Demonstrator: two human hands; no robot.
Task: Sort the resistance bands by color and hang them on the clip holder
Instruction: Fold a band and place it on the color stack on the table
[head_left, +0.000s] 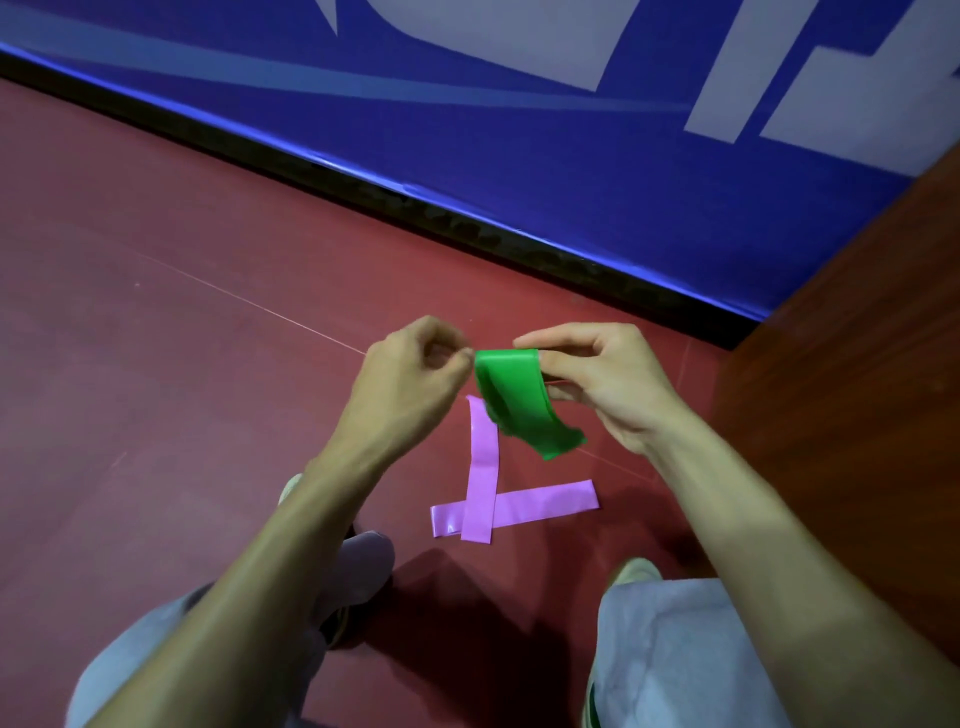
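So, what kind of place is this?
Probably a sports hall or gym: a dark red floor, a blue wall banner with large white lettering, and a flat green resistance band held above two flat purple resistance bands.

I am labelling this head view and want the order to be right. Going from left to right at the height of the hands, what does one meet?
The left hand, green band, right hand, brown wooden panel.
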